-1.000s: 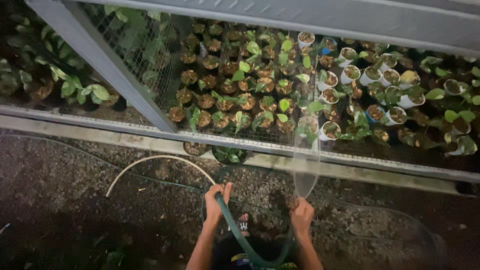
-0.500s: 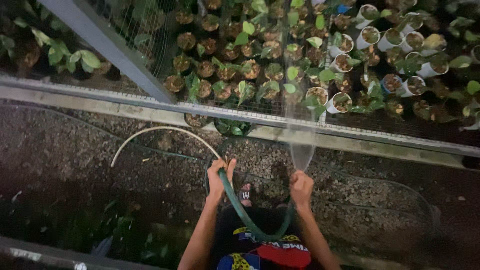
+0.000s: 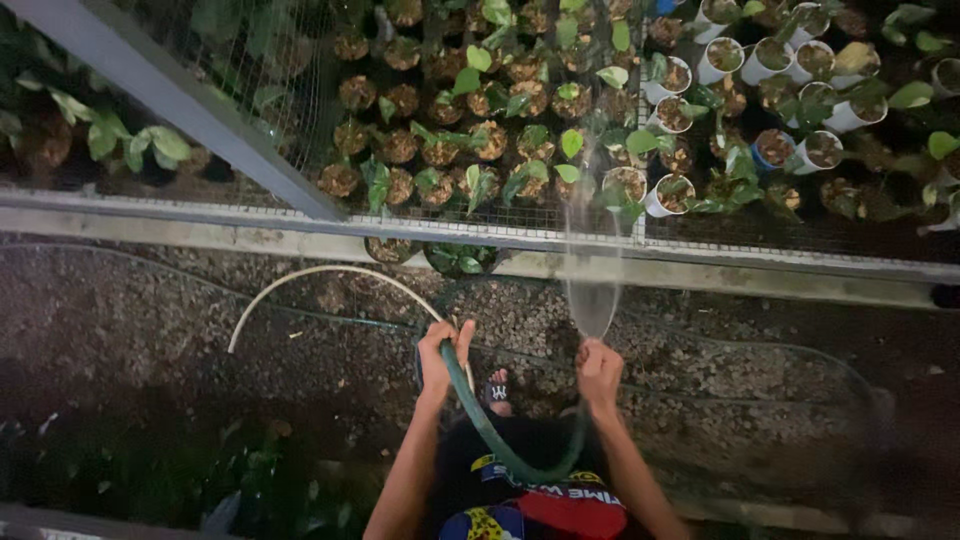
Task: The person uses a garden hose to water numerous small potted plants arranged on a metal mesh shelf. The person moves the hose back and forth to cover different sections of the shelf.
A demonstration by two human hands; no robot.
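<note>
Both hands gripped the green hose. Left hand was closed round its body; right hand was fisted at the outlet, likely pinching it, since the spray fanned up over the ledge onto the pots. To do it well: keep the fan wide and sweep slowly left to right, so soil isn't blasted out. The nozzle end was hidden inside the fist. Far pots were cut off at the top edge, and the mesh blurred the left ones.
</note>
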